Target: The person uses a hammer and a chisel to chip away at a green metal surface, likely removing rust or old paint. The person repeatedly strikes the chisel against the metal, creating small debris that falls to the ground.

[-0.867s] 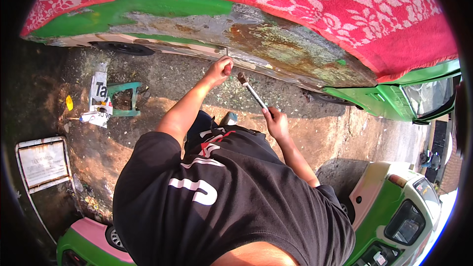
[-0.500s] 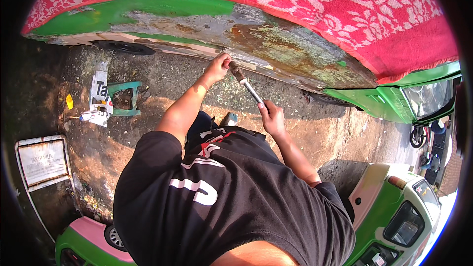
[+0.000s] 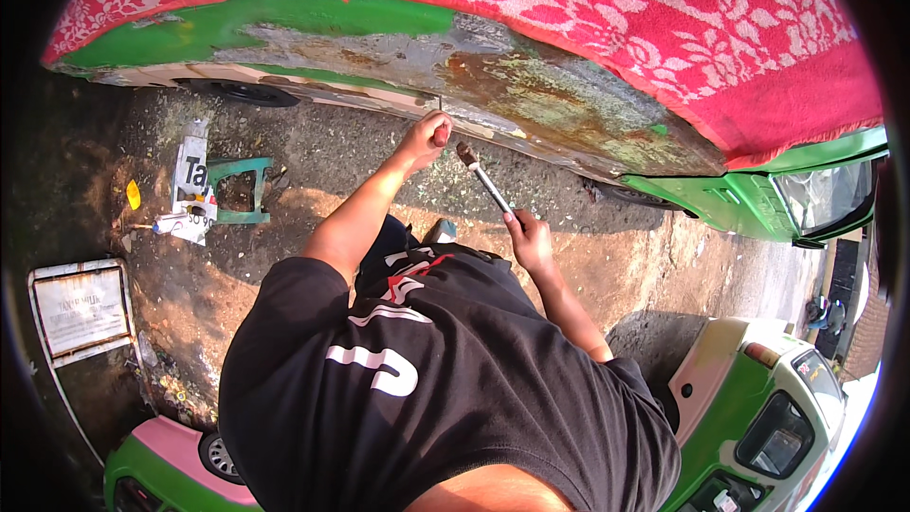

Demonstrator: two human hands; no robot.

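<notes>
My left hand point(image 3: 420, 140) is closed around a red-handled tool point(image 3: 441, 136). Its thin shaft points up at the lower edge of a car's side panel point(image 3: 531, 85); whether it is a chisel or a screwdriver I cannot tell. In my right hand point(image 3: 532, 241) is a hammer point(image 3: 489, 188), gripped near the end of its pale metal handle. The brown hammer head hangs just right of the red handle's end, a small gap between them. Green paint, grey patches and rusty bare metal cover the panel.
A red and white floral cloth point(image 3: 616, 0) drapes over the car. To the left stand a green stool point(image 3: 242, 192) and a framed signboard point(image 3: 83, 311). Behind me are a green and pink car point(image 3: 166, 455) and a green and white vehicle point(image 3: 730, 398).
The hammer head has drawn back from the red handle's end, toward the lower right. My left hand has shifted slightly down and right, and the tool's thin shaft now shows.
</notes>
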